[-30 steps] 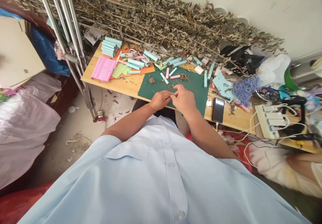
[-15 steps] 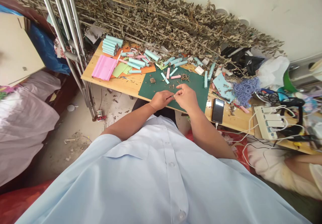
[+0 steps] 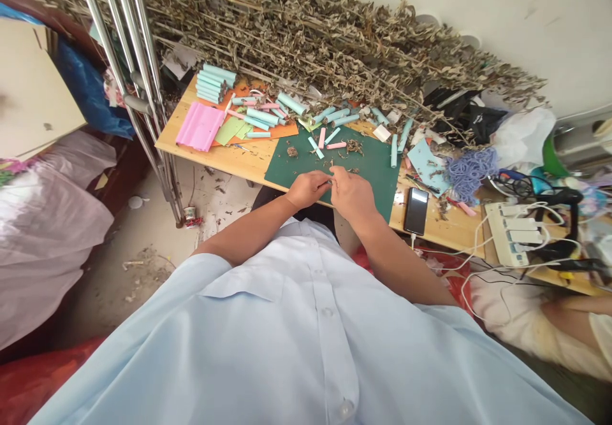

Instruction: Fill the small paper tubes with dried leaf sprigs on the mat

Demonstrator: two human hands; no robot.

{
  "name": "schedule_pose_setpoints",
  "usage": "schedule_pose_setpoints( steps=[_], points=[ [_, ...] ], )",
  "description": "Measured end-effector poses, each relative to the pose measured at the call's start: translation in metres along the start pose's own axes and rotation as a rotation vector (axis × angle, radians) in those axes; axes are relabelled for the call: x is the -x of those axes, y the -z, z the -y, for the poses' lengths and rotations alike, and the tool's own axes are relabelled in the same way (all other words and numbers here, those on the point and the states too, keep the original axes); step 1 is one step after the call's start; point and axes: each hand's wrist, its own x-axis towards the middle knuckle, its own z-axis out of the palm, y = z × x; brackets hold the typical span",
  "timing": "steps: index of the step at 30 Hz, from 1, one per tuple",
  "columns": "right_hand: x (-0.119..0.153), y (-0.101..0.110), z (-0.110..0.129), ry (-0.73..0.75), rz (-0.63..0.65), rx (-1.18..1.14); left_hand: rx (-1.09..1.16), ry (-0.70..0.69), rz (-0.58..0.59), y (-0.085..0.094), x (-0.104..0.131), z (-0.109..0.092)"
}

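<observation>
Together, the left hand (image 3: 305,190) and right hand (image 3: 352,194) meet over the green mat (image 3: 384,173), each grip's opening and contents unclear.

A cramped, cluttered room, seemingly a makeshift craft workshop, holds a wooden bench (image 3: 167,137) bearing pale-blue paper rolls (image 3: 210,85), a green mat (image 3: 278,164) and a tangle of purple cord (image 3: 471,176). Bundled dried plants (image 3: 306,36) lie along the pale wall (image 3: 549,27); a crowded power strip (image 3: 502,240) sits at right, and dry scraps (image 3: 220,189) litter the floor (image 3: 148,224).
</observation>
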Motion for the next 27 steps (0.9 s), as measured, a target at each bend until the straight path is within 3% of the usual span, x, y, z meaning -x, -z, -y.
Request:
schedule_pose_setpoints(
  steps=[6,21,27],
  points=[
    [0.000,-0.005,-0.005,0.041,-0.054,-0.031,-0.008,-0.007,0.000,0.000,0.000,-0.001],
    [0.009,0.006,-0.003,0.208,0.092,0.076,0.033,-0.004,-0.011,-0.002,0.001,0.002],
    [0.005,-0.001,-0.005,0.142,-0.023,-0.071,-0.018,0.005,0.001,0.000,0.001,0.001]
  ],
)
